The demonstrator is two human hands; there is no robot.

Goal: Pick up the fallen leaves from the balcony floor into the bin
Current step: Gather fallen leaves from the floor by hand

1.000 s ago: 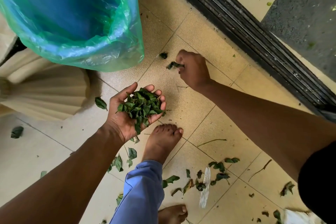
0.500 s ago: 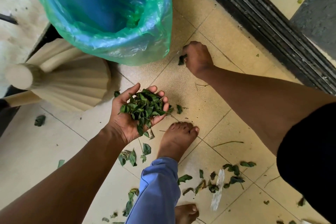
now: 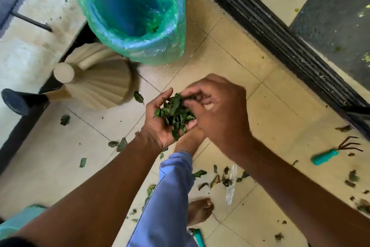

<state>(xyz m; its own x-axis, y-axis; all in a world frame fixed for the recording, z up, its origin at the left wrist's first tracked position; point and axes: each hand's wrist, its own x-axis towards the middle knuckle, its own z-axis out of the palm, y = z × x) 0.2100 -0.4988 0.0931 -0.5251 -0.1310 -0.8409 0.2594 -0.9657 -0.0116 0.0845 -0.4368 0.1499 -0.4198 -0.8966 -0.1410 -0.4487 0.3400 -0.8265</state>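
Observation:
My left hand (image 3: pixel 158 124) is cupped palm up around a pile of green leaves (image 3: pixel 174 113). My right hand (image 3: pixel 220 110) lies over the pile from the right, its fingertips curled onto the top leaves. Both hands hover above the tiled balcony floor (image 3: pixel 236 62), a short way in front of the bin (image 3: pixel 132 12), which is lined with a blue-green plastic bag and has a few leaves inside. More fallen leaves (image 3: pixel 218 178) lie scattered on the floor near my feet.
A ribbed beige pot (image 3: pixel 100 84) stands left of the bin. A black sliding-door track (image 3: pixel 280 42) runs along the right. A teal-handled hand rake (image 3: pixel 336 151) lies on the floor at right. My bare feet (image 3: pixel 200 212) and blue trouser leg are below the hands.
My right hand has left the floor near the bin and come back onto the leaf pile in my left hand. The view has tilted, showing more of the bin.

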